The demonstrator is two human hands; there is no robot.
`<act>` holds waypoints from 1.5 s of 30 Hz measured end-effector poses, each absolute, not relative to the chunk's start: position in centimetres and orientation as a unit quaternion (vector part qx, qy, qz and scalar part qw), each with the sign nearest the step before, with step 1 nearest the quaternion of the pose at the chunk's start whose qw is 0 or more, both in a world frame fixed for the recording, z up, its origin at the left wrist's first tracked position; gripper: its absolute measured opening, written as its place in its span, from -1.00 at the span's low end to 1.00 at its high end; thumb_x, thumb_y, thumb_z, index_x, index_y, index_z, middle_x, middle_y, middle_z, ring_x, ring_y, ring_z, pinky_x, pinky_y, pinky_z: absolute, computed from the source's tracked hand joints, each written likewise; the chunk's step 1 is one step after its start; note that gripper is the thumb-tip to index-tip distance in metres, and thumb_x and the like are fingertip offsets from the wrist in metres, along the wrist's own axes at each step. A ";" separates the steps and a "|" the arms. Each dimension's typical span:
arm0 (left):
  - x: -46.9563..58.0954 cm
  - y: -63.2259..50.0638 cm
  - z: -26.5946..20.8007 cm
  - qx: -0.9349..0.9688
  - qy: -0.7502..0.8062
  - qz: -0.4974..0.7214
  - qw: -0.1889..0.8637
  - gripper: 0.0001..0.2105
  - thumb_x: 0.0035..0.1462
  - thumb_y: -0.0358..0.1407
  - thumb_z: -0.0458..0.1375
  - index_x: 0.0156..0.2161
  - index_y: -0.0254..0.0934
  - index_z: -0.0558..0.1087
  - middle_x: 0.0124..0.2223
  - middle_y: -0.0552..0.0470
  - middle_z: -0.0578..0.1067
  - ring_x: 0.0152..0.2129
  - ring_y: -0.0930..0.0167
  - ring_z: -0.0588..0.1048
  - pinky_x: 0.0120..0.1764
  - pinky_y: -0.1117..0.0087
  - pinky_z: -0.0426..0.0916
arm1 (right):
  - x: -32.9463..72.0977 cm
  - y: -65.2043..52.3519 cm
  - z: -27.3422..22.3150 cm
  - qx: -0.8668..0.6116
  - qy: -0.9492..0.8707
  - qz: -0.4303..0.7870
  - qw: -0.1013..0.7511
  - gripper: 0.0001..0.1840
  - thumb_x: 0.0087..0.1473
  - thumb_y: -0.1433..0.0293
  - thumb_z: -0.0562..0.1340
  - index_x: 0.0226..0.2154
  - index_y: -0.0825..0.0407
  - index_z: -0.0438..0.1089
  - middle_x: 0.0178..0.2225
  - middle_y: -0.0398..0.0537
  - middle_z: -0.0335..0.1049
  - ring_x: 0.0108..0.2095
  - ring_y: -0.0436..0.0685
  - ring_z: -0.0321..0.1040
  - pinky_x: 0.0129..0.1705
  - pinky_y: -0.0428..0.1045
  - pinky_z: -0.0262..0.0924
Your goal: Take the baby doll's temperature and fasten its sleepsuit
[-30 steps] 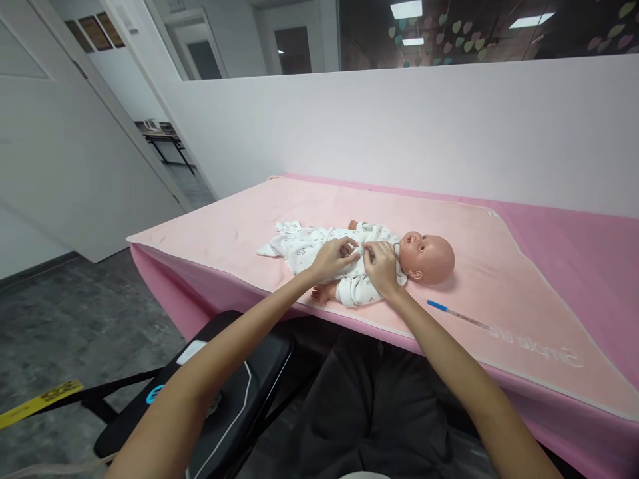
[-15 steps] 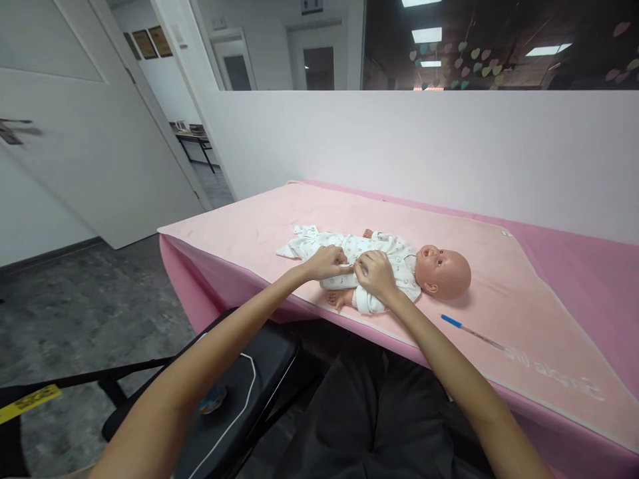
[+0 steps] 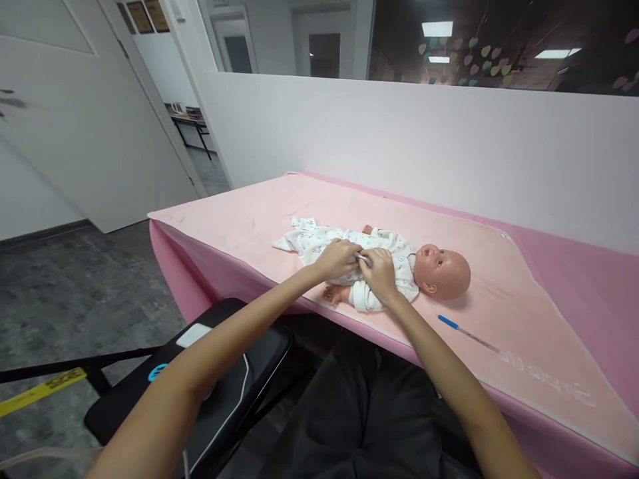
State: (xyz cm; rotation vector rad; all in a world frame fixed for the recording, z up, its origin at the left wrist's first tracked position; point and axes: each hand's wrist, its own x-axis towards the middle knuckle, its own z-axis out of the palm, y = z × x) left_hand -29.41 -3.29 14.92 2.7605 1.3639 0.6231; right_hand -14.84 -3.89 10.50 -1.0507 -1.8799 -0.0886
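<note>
A baby doll [image 3: 399, 266] lay lengthwise, head rightward, on the desk [image 3: 259, 219]; left hand [image 3: 339, 258] and right hand [image 3: 378, 269] met mid-torso, both pinching its white romper [image 3: 319, 241].

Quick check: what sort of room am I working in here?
Probably an infant-care training room: a baby doll in a white romper lies on a pink padded table, a thermometer beside it. Both hands, left and right, pinch the romper.
</note>
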 end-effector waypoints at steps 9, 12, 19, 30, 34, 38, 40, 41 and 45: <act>-30.0 -3.1 15.6 0.875 0.438 0.207 -0.003 -0.80 -0.02 -0.38 0.11 -0.25 -0.30 0.50 -0.27 -0.08 0.55 -0.27 0.24 0.48 -0.13 0.26 0.27 | -15.1 -4.2 11.0 -0.435 -0.757 -0.023 0.487 -0.89 0.09 0.39 0.18 -0.43 0.00 0.40 -0.40 -0.08 0.41 -0.30 0.13 0.29 -0.15 0.06 0.13; -30.1 -2.8 15.6 0.876 0.431 0.216 0.004 -0.81 -0.01 -0.36 0.11 -0.26 -0.28 0.52 -0.30 -0.04 0.56 -0.33 0.30 0.49 -0.18 0.33 0.29 | -15.0 -4.2 11.0 -0.434 -0.758 -0.010 0.487 -0.90 0.10 0.42 0.17 -0.40 0.00 0.39 -0.37 -0.08 0.43 -0.26 0.14 0.30 -0.14 0.06 0.13; -29.9 -2.5 15.3 0.874 0.444 0.197 -0.020 -0.84 0.02 -0.35 0.10 -0.35 -0.27 0.54 -0.43 -0.05 0.53 -0.45 0.32 0.47 -0.24 0.34 0.28 | -15.0 -4.1 10.9 -0.446 -0.755 -0.001 0.481 -0.89 0.12 0.44 0.18 -0.40 0.02 0.42 -0.37 -0.07 0.48 -0.29 0.15 0.33 -0.16 0.07 0.14; -29.4 -1.7 16.5 0.858 0.475 0.194 -0.011 -0.96 -0.10 -0.37 0.21 -0.46 -0.26 0.51 -0.44 -0.03 0.52 -0.40 0.31 0.45 -0.38 0.39 0.24 | -15.0 -4.0 10.8 -0.442 -0.752 0.004 0.490 -0.88 0.12 0.44 0.17 -0.39 0.00 0.42 -0.37 -0.09 0.50 -0.32 0.14 0.36 -0.17 0.06 0.13; -29.6 -1.7 16.8 0.862 0.460 0.204 0.066 -0.90 -0.09 -0.34 0.21 -0.40 -0.29 0.54 -0.40 0.00 0.54 -0.42 0.35 0.47 -0.40 0.43 0.24 | -14.9 -4.1 10.8 -0.430 -0.748 0.007 0.506 -0.91 0.11 0.45 0.19 -0.38 0.02 0.42 -0.37 -0.10 0.50 -0.31 0.14 0.36 -0.18 0.05 0.15; -30.4 -1.7 16.8 0.872 0.405 0.241 0.131 -0.82 -0.03 -0.31 0.16 -0.30 -0.26 0.56 -0.33 0.03 0.58 -0.39 0.38 0.50 -0.31 0.46 0.27 | -14.9 -4.1 10.8 -0.407 -0.757 0.004 0.511 -0.86 0.14 0.46 0.14 -0.35 0.01 0.42 -0.34 -0.09 0.50 -0.28 0.13 0.36 -0.16 0.04 0.18; -30.8 -1.7 16.8 0.873 0.396 0.248 0.142 -0.81 -0.01 -0.29 0.15 -0.29 -0.25 0.56 -0.31 0.03 0.59 -0.38 0.38 0.51 -0.31 0.47 0.27 | -14.9 -4.1 10.8 -0.401 -0.768 0.000 0.499 -0.83 0.15 0.49 0.12 -0.34 0.01 0.43 -0.34 -0.08 0.50 -0.28 0.13 0.36 -0.16 0.04 0.19; -30.9 -1.7 16.8 0.873 0.395 0.246 0.144 -0.81 0.00 -0.28 0.15 -0.29 -0.25 0.57 -0.31 0.03 0.59 -0.38 0.38 0.51 -0.31 0.47 0.27 | -14.9 -4.1 10.8 -0.402 -0.771 -0.002 0.494 -0.82 0.14 0.49 0.11 -0.33 0.01 0.43 -0.34 -0.07 0.50 -0.28 0.13 0.37 -0.17 0.04 0.19; -30.8 -1.8 16.6 0.880 0.408 0.222 0.103 -0.82 0.03 -0.30 0.13 -0.30 -0.25 0.56 -0.32 0.02 0.59 -0.41 0.37 0.51 -0.34 0.47 0.26 | -15.0 -4.1 11.0 -0.411 -0.777 -0.006 0.477 -0.82 0.12 0.53 0.11 -0.33 0.03 0.42 -0.33 -0.06 0.49 -0.29 0.14 0.36 -0.18 0.03 0.20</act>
